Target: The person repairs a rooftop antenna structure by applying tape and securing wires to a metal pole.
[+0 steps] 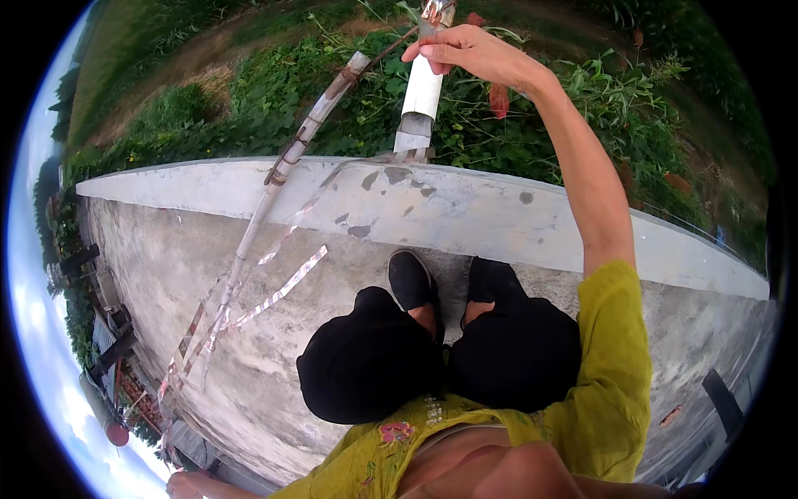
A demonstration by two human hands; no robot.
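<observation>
My right hand [465, 51] is stretched out beyond the low wall, at a white upright post [422, 90]. Its thumb and fingers are pinched together against the post, and whatever they hold is hidden. Just above them, shiny silvery wrapping [438, 12] covers the post. At the lower left edge my left hand [184, 485] shows only in part, its fingers seemingly curled closed; what is in them cannot be made out. Shiny red-and-silver tape [287, 284] trails in strips beside a slanted, rusty pole [287, 158], and some strips run down toward my left hand.
A pale concrete wall [465, 208] crosses in front of my feet, with flaking patches. Green plants [274, 91] grow beyond it. My dark shoes [411, 281] stand on the stained concrete floor [166, 274]. A dark bracket-like piece [723, 403] is at the right.
</observation>
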